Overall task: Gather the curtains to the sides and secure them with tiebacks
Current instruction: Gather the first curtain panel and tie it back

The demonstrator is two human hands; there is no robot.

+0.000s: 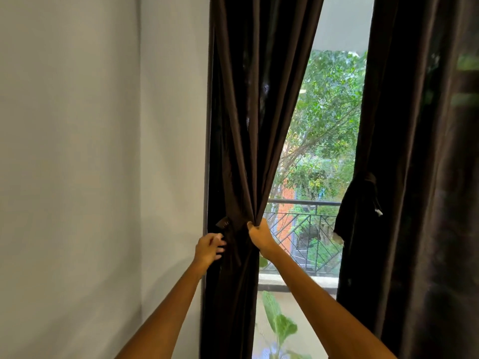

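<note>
A dark brown left curtain (246, 112) hangs by the wall and is bunched together at waist height. My right hand (259, 235) grips the gathered folds from the window side. My left hand (208, 248) reaches to the curtain's wall-side edge, fingers curled at a dark tieback strip (223, 224) that sticks out there; whether it holds the strip is unclear. The right curtain (414, 151) hangs at the right, with a dark tieback (369, 187) wrapped round it at mid height.
A pale wall (103, 151) fills the left. Between the curtains the window (324, 151) shows trees and a black balcony railing (303, 229). A green leafy plant (280, 322) stands low by the glass.
</note>
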